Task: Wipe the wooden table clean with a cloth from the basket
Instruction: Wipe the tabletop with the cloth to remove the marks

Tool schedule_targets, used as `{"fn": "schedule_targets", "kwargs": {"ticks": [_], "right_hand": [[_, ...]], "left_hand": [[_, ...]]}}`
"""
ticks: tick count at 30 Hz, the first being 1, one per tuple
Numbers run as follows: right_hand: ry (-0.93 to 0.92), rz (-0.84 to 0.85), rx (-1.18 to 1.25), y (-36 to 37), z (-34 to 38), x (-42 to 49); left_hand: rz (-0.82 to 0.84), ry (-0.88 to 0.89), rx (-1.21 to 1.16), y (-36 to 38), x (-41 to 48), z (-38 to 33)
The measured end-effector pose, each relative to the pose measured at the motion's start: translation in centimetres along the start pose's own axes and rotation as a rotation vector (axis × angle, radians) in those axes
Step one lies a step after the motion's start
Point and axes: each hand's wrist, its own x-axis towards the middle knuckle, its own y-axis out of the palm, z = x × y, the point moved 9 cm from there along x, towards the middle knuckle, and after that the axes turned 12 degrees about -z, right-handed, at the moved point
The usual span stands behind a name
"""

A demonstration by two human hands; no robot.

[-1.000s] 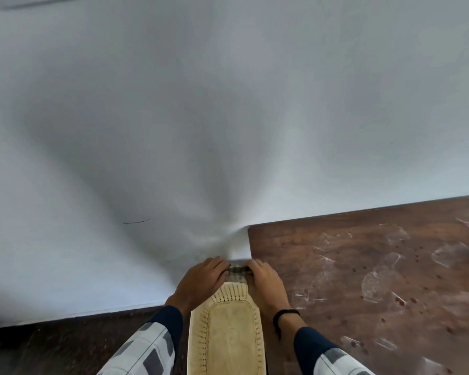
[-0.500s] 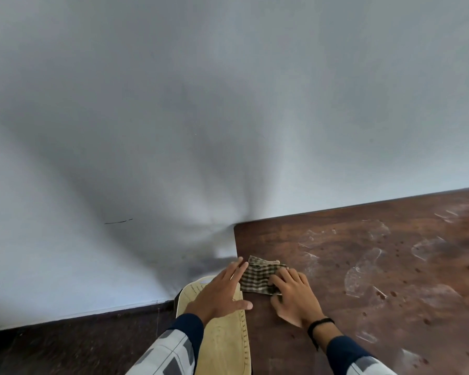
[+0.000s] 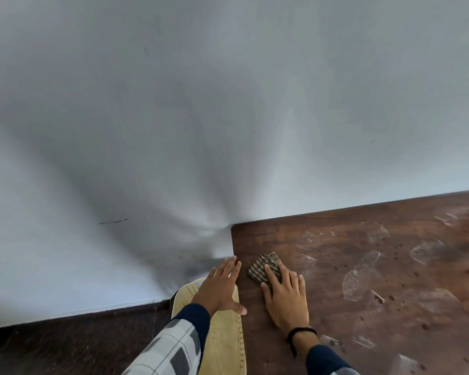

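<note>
2 hands (image 3: 220, 289) (image 3: 286, 303), 1 cloth (image 3: 261, 266), 1 basket (image 3: 225, 339), 1 table (image 3: 336, 234), 1 wristband (image 3: 301, 332).

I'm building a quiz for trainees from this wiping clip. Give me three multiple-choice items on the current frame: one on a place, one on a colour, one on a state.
1. Where is the cloth? A floor; B table; C chair.
2. What colour is the basket? A cream; B red; C black.
3. How is the left hand? A fist; B gripping the cloth; C open.
Key: B, it lies on the wood under the right hand; A, its weave is pale cream; C, its fingers are straight above the basket.
</note>
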Motion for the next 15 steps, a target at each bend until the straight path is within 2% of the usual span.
{"fn": "schedule_targets", "kwargs": {"ticks": [4, 8, 10, 13, 15], "right_hand": [[-0.067, 0.005, 0.036, -0.1, 0.9, -0.2], [-0.335, 0.049, 0.075, 1.0, 1.9, 1.9], [-0.291, 0.087, 0.111, 1.4, 1.6, 2.9], [-0.092, 0.007, 0.108, 1.6, 0.9, 3.2], [-0.089, -0.054, 0.117, 1.8, 1.5, 2.1]], "left_hand": [[-0.001, -0.048, 0.035, -0.2, 0.2, 0.4], [0.004, -0.064, 0.095, -0.2, 0.7, 0.3], [0.009, -0.076, 0.109, 0.0, 0.6, 0.4], [0.027, -0.099, 0.106, 0.3, 0.6, 0.5], [0.037, -0.102, 0.128, 0.4, 0.7, 0.4]]}}
